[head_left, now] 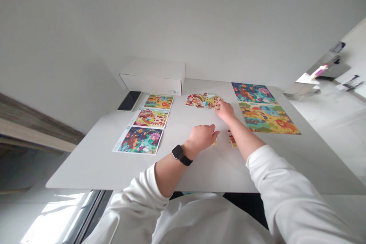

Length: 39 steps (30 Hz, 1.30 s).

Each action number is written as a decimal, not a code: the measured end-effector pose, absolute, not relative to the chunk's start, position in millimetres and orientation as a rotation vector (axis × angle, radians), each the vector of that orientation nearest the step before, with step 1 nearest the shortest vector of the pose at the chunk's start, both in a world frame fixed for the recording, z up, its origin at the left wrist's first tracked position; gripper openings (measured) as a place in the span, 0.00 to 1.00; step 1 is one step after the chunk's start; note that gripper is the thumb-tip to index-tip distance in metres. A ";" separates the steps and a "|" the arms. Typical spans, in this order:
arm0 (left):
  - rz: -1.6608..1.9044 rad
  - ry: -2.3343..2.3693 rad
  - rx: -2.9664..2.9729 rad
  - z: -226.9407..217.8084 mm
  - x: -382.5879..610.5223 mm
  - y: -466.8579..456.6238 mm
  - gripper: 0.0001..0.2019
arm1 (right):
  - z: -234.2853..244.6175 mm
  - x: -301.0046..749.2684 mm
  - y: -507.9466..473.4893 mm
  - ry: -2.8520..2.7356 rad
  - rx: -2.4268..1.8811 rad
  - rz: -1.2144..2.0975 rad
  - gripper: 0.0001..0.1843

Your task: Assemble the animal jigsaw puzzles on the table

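Note:
My right hand (225, 110) reaches forward to a pile of colourful loose puzzle pieces (203, 100) at the middle back of the white table (94, 160); its fingers touch the pile's right edge and look pinched on a piece. My left hand (202, 136), with a black watch on the wrist, rests curled on the table nearer to me, its fingertips at a small piece (215, 143). A joined strip of pieces (232, 139) lies partly hidden under my right forearm.
Two finished puzzles lie at the right: a dark blue one (251, 92) and a yellow-green one (267, 118). Three picture cards (150, 124) lie in a row at the left. A white box (154, 76) and a black phone (129, 100) sit at the back left.

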State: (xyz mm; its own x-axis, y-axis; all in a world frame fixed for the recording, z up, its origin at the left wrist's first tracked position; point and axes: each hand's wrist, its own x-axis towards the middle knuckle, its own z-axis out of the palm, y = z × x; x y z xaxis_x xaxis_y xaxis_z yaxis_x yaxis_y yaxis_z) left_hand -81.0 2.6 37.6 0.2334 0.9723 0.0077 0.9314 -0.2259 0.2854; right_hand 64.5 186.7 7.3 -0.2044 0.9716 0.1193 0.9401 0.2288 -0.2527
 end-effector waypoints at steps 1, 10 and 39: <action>0.269 1.796 2.283 37.2 -80.8 3.0 0.21 | 7.6 66.7 186.8 -2.255 -1.802 0.166 0.14; 0.350 1.825 2.230 32.7 -80.2 6.0 0.19 | 10.4 105.5 159.9 -2.317 -1.671 0.217 0.24; 0.663 1.684 2.241 -4.3 -99.7 58.2 0.21 | 2.7 105.5 78.9 -2.179 -0.853 0.583 0.27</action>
